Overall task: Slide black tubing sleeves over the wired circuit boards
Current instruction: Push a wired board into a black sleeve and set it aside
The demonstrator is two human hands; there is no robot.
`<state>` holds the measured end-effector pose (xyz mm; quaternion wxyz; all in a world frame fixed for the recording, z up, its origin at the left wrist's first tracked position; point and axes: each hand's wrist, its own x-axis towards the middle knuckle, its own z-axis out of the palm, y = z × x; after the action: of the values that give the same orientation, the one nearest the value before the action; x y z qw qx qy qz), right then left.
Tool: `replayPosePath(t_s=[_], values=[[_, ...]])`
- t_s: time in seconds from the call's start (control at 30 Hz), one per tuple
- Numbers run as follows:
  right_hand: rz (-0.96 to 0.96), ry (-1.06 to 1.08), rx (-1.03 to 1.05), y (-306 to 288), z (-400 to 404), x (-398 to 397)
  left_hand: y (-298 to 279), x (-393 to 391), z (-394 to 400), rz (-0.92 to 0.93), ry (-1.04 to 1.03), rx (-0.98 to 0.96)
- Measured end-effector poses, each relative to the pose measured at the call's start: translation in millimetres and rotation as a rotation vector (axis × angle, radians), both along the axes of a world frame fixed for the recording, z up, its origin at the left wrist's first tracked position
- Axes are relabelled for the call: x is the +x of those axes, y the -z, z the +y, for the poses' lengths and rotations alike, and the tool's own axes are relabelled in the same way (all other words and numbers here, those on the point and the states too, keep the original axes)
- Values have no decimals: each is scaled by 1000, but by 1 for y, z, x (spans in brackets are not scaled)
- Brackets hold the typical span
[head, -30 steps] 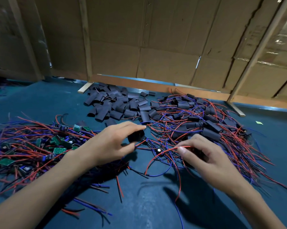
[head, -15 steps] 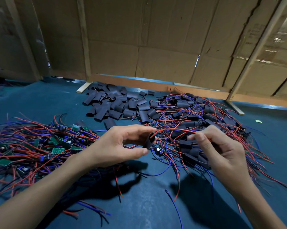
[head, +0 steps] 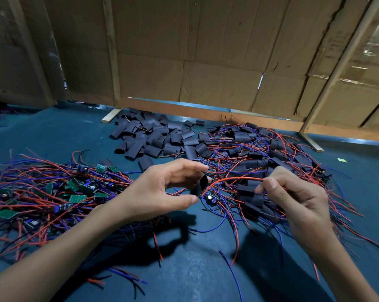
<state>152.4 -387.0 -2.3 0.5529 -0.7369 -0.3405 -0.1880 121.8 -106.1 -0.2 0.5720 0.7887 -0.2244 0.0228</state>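
Since half a second ago little has changed: the left hand (head: 162, 192) still pinches a black sleeve (head: 200, 185) between thumb and fingertips, above the blue table (head: 53, 131), and the right hand (head: 293, 201) still pinches the red wire (head: 234, 179) that runs into it. No writing can be read. Bare boards (head: 75, 198) lie at the left, loose sleeves (head: 153, 138) far, sleeved boards (head: 260, 153) at the right.

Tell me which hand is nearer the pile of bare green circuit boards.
Left. The left hand sits just right of the circuit boards; the right hand is farther right.
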Motion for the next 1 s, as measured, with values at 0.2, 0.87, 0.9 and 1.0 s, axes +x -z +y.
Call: replayPosePath(t_s=[0.2,0.87,0.9,1.0], values=[[12,50,24,0,0,2,-1,-2,2,-23,18,18],[-261,61,-368,2,15,-11,3,-4,-7,-513,-124,379],[-271,57,-399,5,21,-12,4,-4,-10,-562,-121,420],[-158,53,-435,15,33,-14,8,-7,-18,-657,-153,512]])
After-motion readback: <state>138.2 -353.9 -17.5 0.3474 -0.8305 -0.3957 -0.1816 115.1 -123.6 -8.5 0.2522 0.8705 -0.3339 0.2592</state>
